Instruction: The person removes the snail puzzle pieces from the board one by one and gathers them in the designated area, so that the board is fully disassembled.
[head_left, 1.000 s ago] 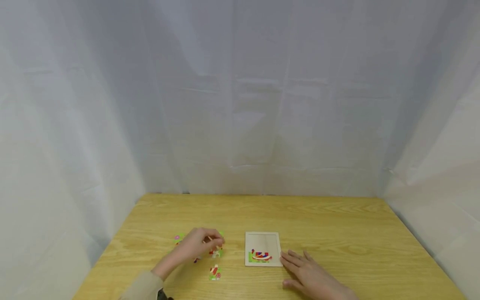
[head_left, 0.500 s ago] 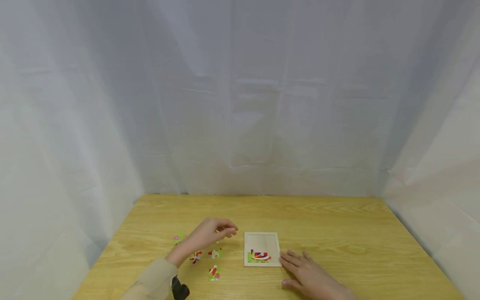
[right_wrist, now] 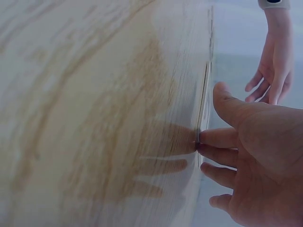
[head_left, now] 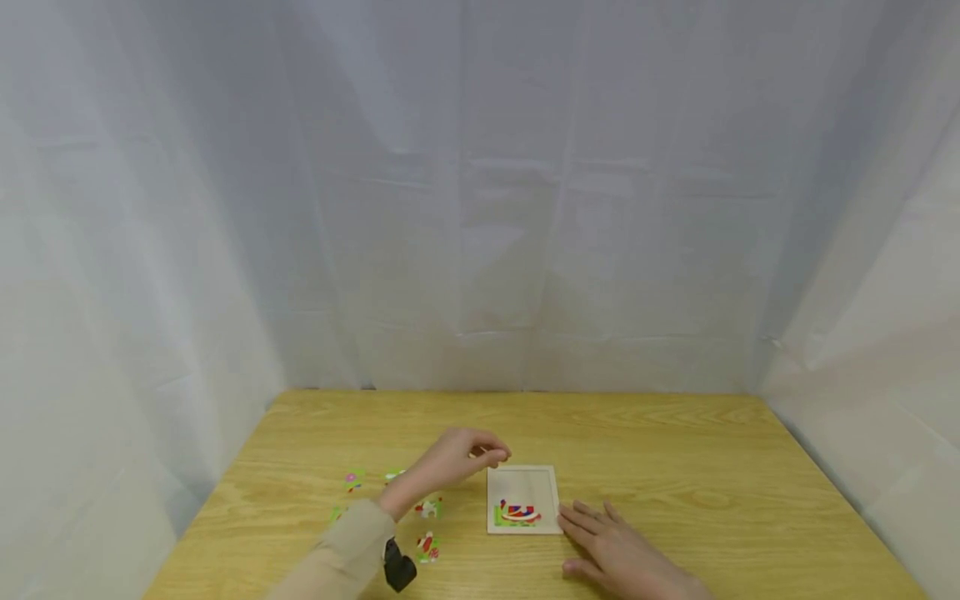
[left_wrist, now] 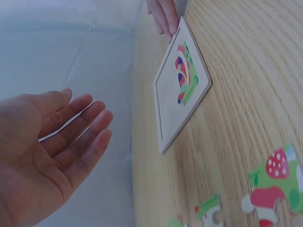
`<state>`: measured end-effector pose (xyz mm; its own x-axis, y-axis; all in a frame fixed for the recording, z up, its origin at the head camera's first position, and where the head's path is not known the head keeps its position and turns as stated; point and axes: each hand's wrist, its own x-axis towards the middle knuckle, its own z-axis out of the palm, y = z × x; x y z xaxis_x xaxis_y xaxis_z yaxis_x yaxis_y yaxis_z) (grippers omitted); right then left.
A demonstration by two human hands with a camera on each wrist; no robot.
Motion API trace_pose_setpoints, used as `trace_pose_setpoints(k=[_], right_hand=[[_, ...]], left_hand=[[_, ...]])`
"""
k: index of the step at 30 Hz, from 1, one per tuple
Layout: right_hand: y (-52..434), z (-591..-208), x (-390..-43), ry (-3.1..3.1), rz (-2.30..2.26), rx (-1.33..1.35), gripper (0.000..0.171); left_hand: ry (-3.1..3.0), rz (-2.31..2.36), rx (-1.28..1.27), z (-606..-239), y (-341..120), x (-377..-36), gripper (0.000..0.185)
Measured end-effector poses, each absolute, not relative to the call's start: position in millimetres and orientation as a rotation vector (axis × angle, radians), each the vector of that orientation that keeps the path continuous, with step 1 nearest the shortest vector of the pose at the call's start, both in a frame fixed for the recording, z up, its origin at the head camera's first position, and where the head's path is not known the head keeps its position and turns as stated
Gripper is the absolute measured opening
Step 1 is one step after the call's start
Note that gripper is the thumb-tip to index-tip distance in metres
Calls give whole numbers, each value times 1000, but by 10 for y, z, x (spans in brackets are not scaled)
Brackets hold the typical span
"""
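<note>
Fingers of the left hand (head_left: pixel 459 457) are loosely bent above the counter (head_left: pixel 675 450), just off the far left corner of the puzzle tray (head_left: pixel 525 486); the left wrist view shows the palm (left_wrist: pixel 42 156) open with the fingers nearly straight and a thin pale sliver lying across them, too slim to tell what it is. The head view cannot settle whether the fingertips pinch anything. A beige sleeve (head_left: pixel 337 560) covers that forearm, with a dark wrist device (head_left: pixel 398 568) at the cuff. The right hand (head_left: pixel 611 550) lies flat on the counter with fingers spread and straight, its fingertips (right_wrist: pixel 208 142) against the near right edge of the tray. The tray is a pale wooden frame lying flat near the middle of the counter, between the two hands; a few placed pieces (head_left: pixel 517 512) in red, blue and green fill its near strip, and the rest of its bed is bare wood. Loose puzzle pieces lie to the left of the tray, under and beyond the left forearm: a strawberry piece (head_left: pixel 428 546) nearest the person, a red and white one (head_left: pixel 429 505) just beside the wrist, and a pink and green one (head_left: pixel 352 480) farther left. White curtain (head_left: pixel 480 192) closes in the counter on three sides.
</note>
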<state>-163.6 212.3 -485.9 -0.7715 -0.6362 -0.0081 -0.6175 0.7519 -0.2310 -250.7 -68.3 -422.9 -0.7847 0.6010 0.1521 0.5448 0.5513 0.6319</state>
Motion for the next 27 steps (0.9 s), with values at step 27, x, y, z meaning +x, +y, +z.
trace_pose_setpoints(k=[27], right_hand=[[2119, -4828, -1615, 2831, -359, -1015, 67]], left_hand=[[2563, 879, 968, -4589, -276, -2463, 11]])
